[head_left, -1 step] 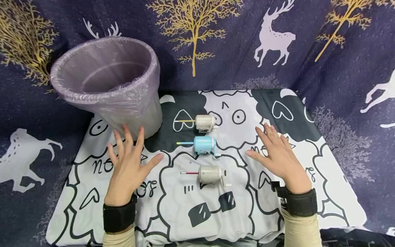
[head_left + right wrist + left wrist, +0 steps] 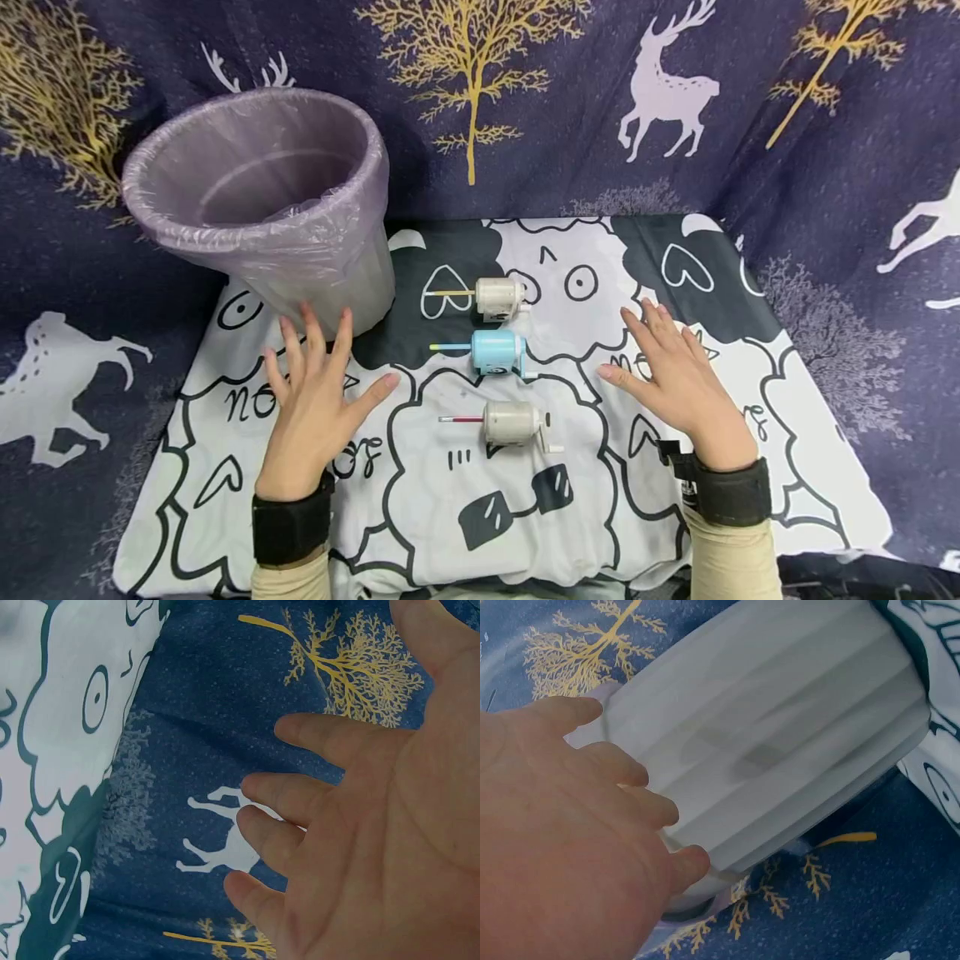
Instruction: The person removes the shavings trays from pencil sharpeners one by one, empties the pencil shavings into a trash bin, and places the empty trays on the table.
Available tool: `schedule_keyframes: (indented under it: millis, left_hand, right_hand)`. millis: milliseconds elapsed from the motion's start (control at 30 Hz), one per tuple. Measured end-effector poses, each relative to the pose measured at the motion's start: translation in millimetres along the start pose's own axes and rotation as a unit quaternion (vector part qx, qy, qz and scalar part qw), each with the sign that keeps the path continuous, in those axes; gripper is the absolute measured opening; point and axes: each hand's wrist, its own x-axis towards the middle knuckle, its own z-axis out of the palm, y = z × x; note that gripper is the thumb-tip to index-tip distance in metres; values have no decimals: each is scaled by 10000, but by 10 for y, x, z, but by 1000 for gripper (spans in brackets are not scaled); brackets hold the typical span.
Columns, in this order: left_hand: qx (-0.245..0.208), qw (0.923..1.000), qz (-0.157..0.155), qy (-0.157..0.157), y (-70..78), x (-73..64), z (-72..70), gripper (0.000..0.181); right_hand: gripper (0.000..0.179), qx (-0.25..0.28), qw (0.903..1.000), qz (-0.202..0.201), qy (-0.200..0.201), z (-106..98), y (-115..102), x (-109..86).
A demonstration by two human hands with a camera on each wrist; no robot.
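1. Okay, your left hand [image 2: 311, 404] and right hand [image 2: 678, 387] spread loosely, grasping nothing.
2. Between them: near sharpener [image 2: 510, 422], blue sharpener [image 2: 492, 350], far sharpener [image 2: 497, 296], pencils [image 2: 452, 347] leftward, cranks [image 2: 554, 448] rightward, perhaps to suit each hand.
3. Beyond your left hand, the bin [image 2: 369, 287] wears its liner [image 2: 348, 204] folded over, presumably to secure it.

liner [image 2: 330, 229]: glossy plastic | blue sharpener [image 2: 492, 349]: smooth plastic | tablecloth [image 2: 555, 550]: matt cloth

A blue crank sharpener [image 2: 493, 351] sits handle to the right, a blue, yellow-ended pencil [image 2: 452, 347] jutting left. Just beyond the blue one is a cream sharpener [image 2: 495, 295] with a yellowish pencil [image 2: 453, 293]; nearer, a greyish sharpener [image 2: 508, 422] with a red pencil [image 2: 467, 419]. To its left stands a purple-lined bin [image 2: 363, 271].
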Motion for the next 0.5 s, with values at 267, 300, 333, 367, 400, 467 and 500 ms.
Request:
schedule_keyframes:
  millis: [267, 300, 333, 367, 400, 467, 500]
  left_hand:
    - [-327, 9992, 97, -210, 43, -43, 103, 98]
    - [-403, 9988, 127, -266, 55, -52, 110, 97]
    - [-492, 9981, 143, -345, 69, -61, 114, 95]
    - [-561, 9974, 152, -423, 83, -71, 117, 94]
    - [-628, 9966, 127, -527, 102, -86, 120, 92]
    - [-768, 9941, 111, -764, 140, -114, 134, 91]
    - [-832, 9925, 96, -894, 162, -127, 146, 90]
  right_hand:
    - [92, 77, 9998, -133, 113, 56, 17, -68]
    - [92, 55, 9996, -200, 179, 69, 9, -73]
    - [93, 32, 9993, -280, 235, 89, -7, -73]
    - [94, -1, 9989, -378, 288, 107, -34, -72]
    - [94, -22, 9983, -501, 313, 133, -74, -71]
    - [93, -24, 9960, -835, 314, 208, -171, -65]
    - [92, -27, 9945, -1011, 283, 246, -228, -61]
